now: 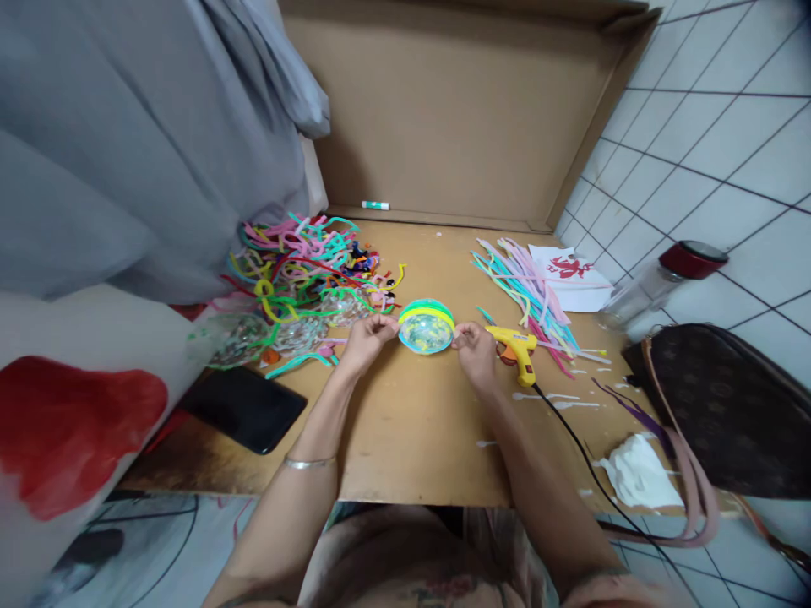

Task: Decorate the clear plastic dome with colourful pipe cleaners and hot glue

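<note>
A clear plastic bowl-shaped dome (pixel 427 334) is at the middle of the table, with green and yellow fuzzy stems curved along its far side and a light-blue edge nearest me. My left hand (pixel 372 339) is closed, its thumb and fingertips pinching the left edge of the dome. On the opposite edge, my right hand (pixel 475 348) pinches in the same way; the exact contact at both fingertips is too small to make out. Just right of my right hand lies a yellow hot glue gun (pixel 520 348) with its black cord trailing toward me.
Tangled coloured fuzzy stems (pixel 310 253) and clear plastic pieces (pixel 237 339) lie left, near a black phone (pixel 247 409). Straight stems (pixel 525 283), a paper (pixel 574 274), a bottle (pixel 659 283), a brown bag (pixel 728 405) and crumpled tissue (pixel 639 473) are right. Cardboard (pixel 456 110) stands behind.
</note>
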A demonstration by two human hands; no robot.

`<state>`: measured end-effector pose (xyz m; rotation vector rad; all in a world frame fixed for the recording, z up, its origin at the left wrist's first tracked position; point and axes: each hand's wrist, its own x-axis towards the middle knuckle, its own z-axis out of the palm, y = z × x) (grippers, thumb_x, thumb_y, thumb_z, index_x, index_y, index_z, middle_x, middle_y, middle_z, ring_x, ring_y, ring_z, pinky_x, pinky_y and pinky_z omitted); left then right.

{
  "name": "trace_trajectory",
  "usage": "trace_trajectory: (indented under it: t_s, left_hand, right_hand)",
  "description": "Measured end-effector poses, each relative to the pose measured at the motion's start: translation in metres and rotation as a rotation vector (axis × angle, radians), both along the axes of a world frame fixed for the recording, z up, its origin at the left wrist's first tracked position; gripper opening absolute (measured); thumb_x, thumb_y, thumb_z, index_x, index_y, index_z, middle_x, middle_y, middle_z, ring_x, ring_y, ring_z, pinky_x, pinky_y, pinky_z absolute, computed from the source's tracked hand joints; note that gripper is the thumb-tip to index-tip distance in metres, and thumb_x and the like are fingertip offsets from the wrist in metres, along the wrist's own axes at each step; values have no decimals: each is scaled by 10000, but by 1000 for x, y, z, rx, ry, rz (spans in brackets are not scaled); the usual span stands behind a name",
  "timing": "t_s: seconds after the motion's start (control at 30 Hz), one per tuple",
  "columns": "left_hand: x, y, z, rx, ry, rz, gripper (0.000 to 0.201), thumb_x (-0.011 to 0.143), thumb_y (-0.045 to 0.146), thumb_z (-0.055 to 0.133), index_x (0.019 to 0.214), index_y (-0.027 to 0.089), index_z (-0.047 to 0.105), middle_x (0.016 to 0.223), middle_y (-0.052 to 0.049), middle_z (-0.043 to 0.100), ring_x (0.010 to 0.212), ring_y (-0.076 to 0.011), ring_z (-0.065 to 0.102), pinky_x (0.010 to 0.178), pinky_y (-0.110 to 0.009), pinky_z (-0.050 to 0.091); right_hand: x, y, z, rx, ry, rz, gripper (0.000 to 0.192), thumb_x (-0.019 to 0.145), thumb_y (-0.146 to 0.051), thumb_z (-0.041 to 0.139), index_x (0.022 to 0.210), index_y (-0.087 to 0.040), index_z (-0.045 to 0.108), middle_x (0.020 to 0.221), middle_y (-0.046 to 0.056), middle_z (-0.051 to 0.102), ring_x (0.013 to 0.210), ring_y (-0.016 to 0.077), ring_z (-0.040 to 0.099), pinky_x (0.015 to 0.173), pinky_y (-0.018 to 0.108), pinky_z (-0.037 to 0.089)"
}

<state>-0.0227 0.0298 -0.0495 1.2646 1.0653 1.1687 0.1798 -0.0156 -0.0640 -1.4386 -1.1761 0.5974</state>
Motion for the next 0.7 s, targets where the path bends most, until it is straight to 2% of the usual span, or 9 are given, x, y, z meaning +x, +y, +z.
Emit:
trace_trajectory:
  t_s: [0.3,0.7]
  left_hand:
    - [-6,3,1,-27,-40,-88,314,545,395,836,656,146,680,682,-22,677,654,-137,579,733,-287,462]
    - [-5,5,-1,-14,17,-53,402,481,472,855,637,141,688,788,-72,722,762,-191,637,802,-346,490]
  right_hand:
    - [4,1,-4,-36,-15,-8,106,700,-330,505,694,-234,550,601,-12,595,589,178,566,646,306,470]
    - [3,-1,0,-22,-21,18,136,717,-360,513,692,-231,548,585,-8,597,582,177,573,612,294,451]
